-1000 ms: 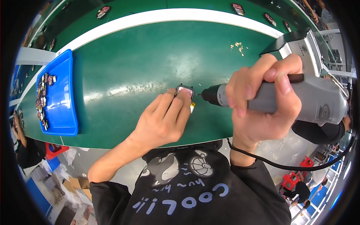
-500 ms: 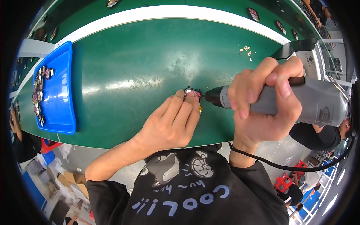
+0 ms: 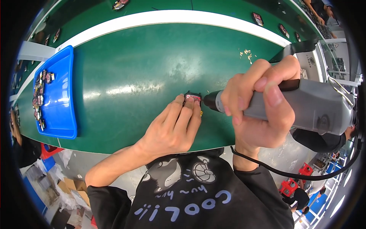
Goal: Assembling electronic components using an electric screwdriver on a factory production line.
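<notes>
Left hand (image 3: pixel 173 128) pins a small dark part (image 3: pixel 192 98) near the green table's (image 3: pixel 133 68) front edge while right hand (image 3: pixel 263 110) grips the electric screwdriver (image 3: pixel 305 108) at it, fastening apparently unfinished.

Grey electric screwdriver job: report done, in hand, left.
Done: nothing visibly finished on the green mat. In hand: left hand pins a small black-framed part; right hand holds the grey electric screwdriver against it. Left: similar small parts wait in the blue plastic tray.
</notes>
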A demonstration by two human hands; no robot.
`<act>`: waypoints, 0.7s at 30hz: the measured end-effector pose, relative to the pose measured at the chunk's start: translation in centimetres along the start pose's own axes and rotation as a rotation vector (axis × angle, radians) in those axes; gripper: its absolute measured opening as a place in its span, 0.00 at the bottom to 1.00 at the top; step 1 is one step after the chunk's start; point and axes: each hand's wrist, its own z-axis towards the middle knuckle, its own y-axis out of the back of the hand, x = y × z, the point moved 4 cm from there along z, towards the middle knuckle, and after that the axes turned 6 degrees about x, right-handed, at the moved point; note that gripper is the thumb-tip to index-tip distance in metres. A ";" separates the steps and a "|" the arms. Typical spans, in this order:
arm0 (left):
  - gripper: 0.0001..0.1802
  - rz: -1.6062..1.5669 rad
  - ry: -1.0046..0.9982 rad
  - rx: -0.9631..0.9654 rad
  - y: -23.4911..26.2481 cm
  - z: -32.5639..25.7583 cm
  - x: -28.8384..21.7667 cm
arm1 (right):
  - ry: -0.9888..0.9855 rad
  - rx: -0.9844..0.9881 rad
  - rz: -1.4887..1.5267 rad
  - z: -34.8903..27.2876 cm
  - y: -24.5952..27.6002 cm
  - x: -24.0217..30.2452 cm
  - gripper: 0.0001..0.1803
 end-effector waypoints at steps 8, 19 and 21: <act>0.09 -0.006 0.018 0.006 -0.1 -0.1 0.0 | -0.004 -0.016 -0.039 0.1 -0.3 0.0 0.07; 0.10 -0.001 0.032 -0.002 -0.2 -0.1 0.0 | -0.023 -0.066 0.010 0.2 -0.4 -0.2 0.08; 0.10 -0.002 0.031 0.000 -0.1 0.0 0.0 | -0.025 -0.068 0.012 0.1 -0.4 -0.2 0.08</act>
